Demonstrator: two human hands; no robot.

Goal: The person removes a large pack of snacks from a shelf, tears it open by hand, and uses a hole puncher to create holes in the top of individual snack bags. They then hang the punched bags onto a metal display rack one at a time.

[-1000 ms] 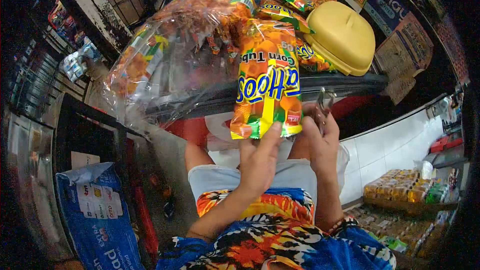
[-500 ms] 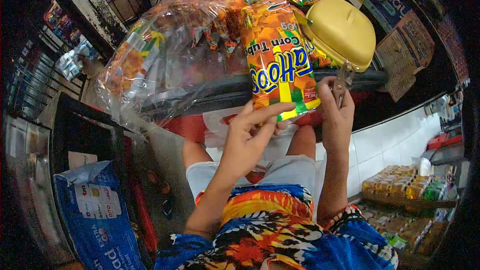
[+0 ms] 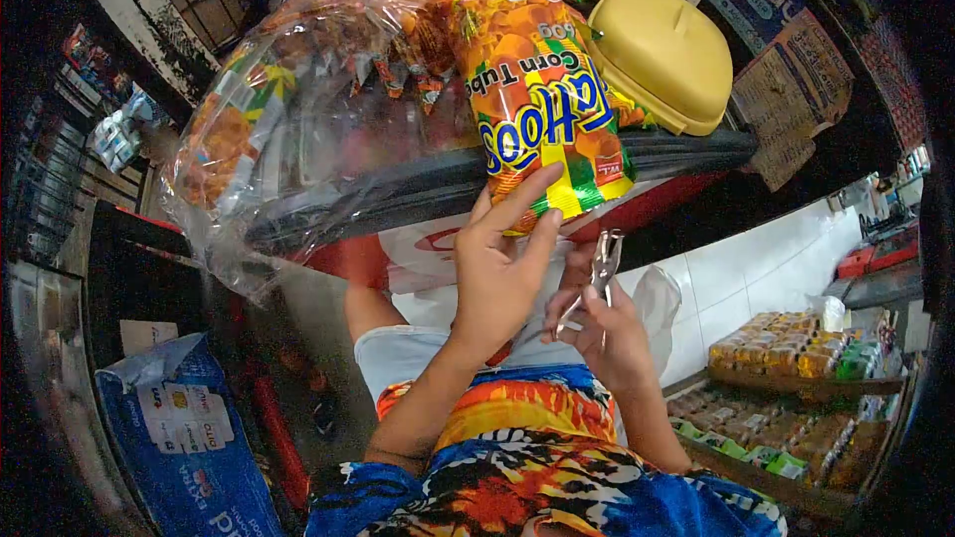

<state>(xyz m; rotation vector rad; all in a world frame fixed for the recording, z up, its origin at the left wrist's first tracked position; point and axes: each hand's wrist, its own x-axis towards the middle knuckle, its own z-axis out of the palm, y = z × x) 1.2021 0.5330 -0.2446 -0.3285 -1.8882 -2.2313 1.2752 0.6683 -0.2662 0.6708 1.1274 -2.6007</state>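
Observation:
My left hand (image 3: 500, 278) grips the lower edge of an orange, yellow and green snack bag (image 3: 542, 65) of corn tubes, its print upside down to me. The thumb and fingers pinch the bag's sealed end. In my right hand (image 3: 612, 333) is a silver single-hole punch (image 3: 604, 264), its jaws pointing up, below and apart from the bag. Behind the bag's left side lies a large clear plastic sack (image 3: 328, 129) with several similar snack bags in it. A yellow lidded container (image 3: 665, 55) sits to the right of the bag.
The dark counter edge (image 3: 398, 194) runs across in front of me. A shelf of bottled goods (image 3: 786, 348) stands low on the right. To the left is a blue printed sack (image 3: 189, 428). A torn cardboard sheet (image 3: 791, 104) hangs at the right.
My right hand with the hole punch has moved down and left, away from the bag's corner. The bag, still in my left hand, has shifted slightly left in view.

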